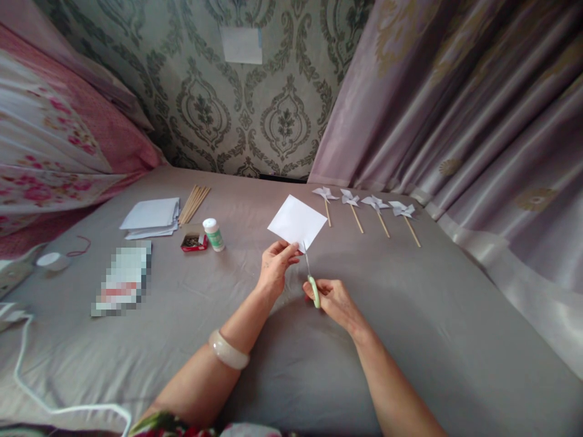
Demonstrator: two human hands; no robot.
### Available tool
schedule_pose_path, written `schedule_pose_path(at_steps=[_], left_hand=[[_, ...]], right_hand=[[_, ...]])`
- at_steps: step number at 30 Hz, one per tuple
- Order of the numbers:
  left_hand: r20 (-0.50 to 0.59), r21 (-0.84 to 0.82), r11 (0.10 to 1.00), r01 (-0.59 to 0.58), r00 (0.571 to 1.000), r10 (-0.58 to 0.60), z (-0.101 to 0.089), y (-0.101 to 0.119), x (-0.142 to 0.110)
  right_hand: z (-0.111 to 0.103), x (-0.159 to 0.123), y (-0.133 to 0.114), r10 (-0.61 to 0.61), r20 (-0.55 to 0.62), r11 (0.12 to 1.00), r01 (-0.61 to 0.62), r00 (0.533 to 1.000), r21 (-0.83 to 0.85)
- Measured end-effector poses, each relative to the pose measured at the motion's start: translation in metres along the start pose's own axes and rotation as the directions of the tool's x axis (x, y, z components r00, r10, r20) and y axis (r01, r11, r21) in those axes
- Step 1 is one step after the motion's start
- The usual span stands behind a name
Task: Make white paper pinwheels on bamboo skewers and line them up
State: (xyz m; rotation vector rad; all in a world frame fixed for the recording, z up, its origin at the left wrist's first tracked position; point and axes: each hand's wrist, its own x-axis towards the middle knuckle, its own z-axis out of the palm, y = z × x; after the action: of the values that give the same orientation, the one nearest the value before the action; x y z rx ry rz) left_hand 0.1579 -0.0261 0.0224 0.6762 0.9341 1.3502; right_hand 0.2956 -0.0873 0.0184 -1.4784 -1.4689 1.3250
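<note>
A square sheet of white paper is raised above the bed, one corner pointing down toward me. My left hand pinches it near that lower corner, thumb on top. In my right hand is a pair of scissors with pale green handles, fingers closed round them. The blades meet the paper's lower edge just right of my left thumb; whether they have cut into it I cannot tell. Several paper pinwheels on wooden sticks lie in a row beyond, to the right.
Left on the grey sheet are folded white papers, wooden sticks, a red box of small dark pieces, a white-and-green bottle and a blurred packet. A white cable and power strip lie far left.
</note>
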Motion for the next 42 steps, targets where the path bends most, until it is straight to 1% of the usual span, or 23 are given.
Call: schedule_pose_path(at_steps=[10, 17, 23, 33, 42], left_hand=[[0.019, -0.020, 1.000, -0.005, 1.000, 0.006, 0.0011, -0.0026, 0.0000], [0.016, -0.022, 1.000, -0.014, 1.000, 0.014, 0.0018, -0.0031, -0.0005], [0.019, -0.021, 1.000, -0.018, 1.000, 0.018, 0.0024, -0.0033, -0.0008], [0.034, -0.040, 0.999, -0.022, 0.999, 0.024, 0.0018, -0.0032, -0.0016], [0.033, -0.041, 0.999, -0.026, 0.999, 0.028, 0.0024, -0.0019, -0.0010]], right_hand=[[-0.0006, 0.0000, -0.0047, 0.039, -0.011, 0.999, -0.039, 0.999, -0.009], [-0.0005, -0.0001, -0.0064, 0.067, 0.003, 0.998, -0.067, 0.998, -0.009], [-0.0005, -0.0004, -0.0094, 0.085, -0.016, 0.996, -0.086, 0.996, -0.014], [0.0005, 0.0002, -0.0060, 0.058, -0.033, 0.998, -0.058, 0.998, -0.005], [0.0029, 0.0022, -0.0009, 0.024, -0.074, 1.000, -0.025, 0.997, -0.011]])
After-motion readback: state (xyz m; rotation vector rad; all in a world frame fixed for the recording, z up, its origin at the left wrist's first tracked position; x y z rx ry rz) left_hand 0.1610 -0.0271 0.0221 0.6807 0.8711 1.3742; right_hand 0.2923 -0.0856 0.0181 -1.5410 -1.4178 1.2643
